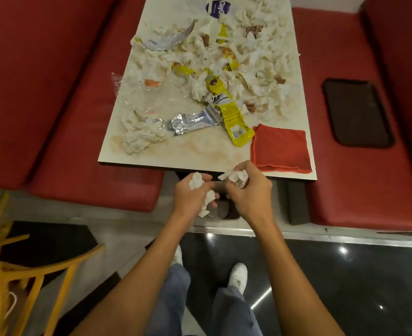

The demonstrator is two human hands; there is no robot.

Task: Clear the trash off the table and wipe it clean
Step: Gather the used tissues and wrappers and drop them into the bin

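Note:
A cream table (175, 156) is strewn with several crumpled white tissues (139, 139), yellow wrappers (231, 112), silver foil wrappers (190, 121) and clear plastic (137, 93). A folded red cloth (281, 147) lies at the table's near right corner. My left hand (190, 198) is closed on crumpled tissue (196, 181) just below the table's near edge. Beside it, my right hand (251, 190) grips another wad of tissue (236, 177). Both hands hover over a small bin (224, 210) on the floor, mostly hidden by them.
Red cushioned benches (66, 117) flank the table on both sides; a dark tray (357, 112) rests on the right bench. A yellow wooden chair (23, 275) stands at lower left. My legs and white shoes (237, 275) are on the dark glossy floor.

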